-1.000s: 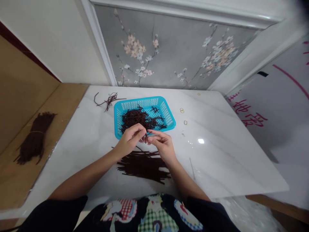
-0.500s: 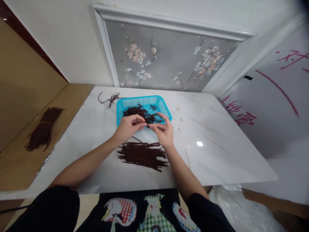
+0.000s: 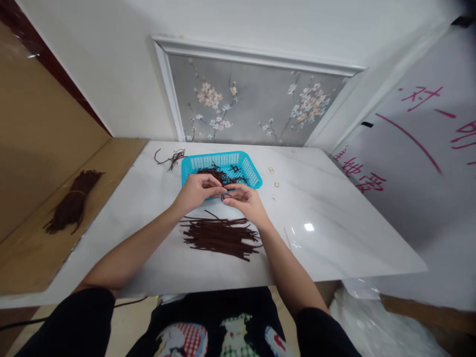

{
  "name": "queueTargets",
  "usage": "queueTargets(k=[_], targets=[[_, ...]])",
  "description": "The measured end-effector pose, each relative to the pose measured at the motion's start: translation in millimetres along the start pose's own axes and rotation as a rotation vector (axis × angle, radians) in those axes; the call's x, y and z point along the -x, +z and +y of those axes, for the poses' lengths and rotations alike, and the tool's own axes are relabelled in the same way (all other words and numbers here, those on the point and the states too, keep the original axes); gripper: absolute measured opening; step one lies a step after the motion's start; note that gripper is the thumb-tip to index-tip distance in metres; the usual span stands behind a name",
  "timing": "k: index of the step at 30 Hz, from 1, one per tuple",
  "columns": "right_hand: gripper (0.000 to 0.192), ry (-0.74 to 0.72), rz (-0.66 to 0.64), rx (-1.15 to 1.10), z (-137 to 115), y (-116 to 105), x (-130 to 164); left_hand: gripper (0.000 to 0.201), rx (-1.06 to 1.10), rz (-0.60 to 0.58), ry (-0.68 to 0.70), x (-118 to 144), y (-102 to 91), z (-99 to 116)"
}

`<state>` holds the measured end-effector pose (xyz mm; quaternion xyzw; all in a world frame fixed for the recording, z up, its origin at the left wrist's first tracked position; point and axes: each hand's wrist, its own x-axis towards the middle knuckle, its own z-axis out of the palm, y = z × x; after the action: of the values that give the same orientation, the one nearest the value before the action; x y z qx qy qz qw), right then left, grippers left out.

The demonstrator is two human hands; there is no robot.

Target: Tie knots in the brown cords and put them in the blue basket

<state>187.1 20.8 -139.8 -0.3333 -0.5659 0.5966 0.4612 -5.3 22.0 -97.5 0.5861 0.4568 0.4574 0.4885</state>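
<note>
My left hand (image 3: pixel 199 193) is closed in a pinch over the near rim of the blue plastic basket (image 3: pixel 256 173), on a short dark brown strand (image 3: pixel 223 196). Facing it, my right hand (image 3: pixel 247 201) curls its thumb and fingers around the same small strand, fingertips almost meeting the left ones. Most of the strand is hidden by the fingers. Inside the basket lies a tangled heap of thin dark brown strands (image 3: pixel 213 172). On the table just below my hands, a flat bundle of longer brown strands (image 3: pixel 221 238) lies side by side.
Loose strands (image 3: pixel 173 157) lie left of the basket on the white table (image 3: pixel 334 233). Thin rubber bands (image 3: pixel 276 184) lie to its right. A banded brown bundle (image 3: pixel 72 203) rests on the tan board at left. A whiteboard (image 3: pixel 401 198) with red writing stands at right.
My right hand has turned and lowered slightly, its raised fingers now curled toward the left hand. The left hand stays pinched near the basket's rim. The view has shifted slightly.
</note>
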Motion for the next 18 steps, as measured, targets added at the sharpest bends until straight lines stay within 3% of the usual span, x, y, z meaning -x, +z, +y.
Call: queueTargets(k=[3,8,12,18], targets=[[0.029,-0.028,0.033,-0.026,2,5,0,0.035,-0.080,0.010,0.070,2,4.1,-1],[0.025,-0.007,0.006,-0.111,1,7,0,0.032,-0.131,-0.028,0.094,0,8.1,-10],[0.019,0.002,0.057,-0.082,7,10,-1,0.034,-0.097,-0.018,0.081,-3,9.1,-23],[0.017,0.010,0.112,-0.234,21,17,-4,0.038,0.014,-0.048,0.051,-1,12.5,-30]])
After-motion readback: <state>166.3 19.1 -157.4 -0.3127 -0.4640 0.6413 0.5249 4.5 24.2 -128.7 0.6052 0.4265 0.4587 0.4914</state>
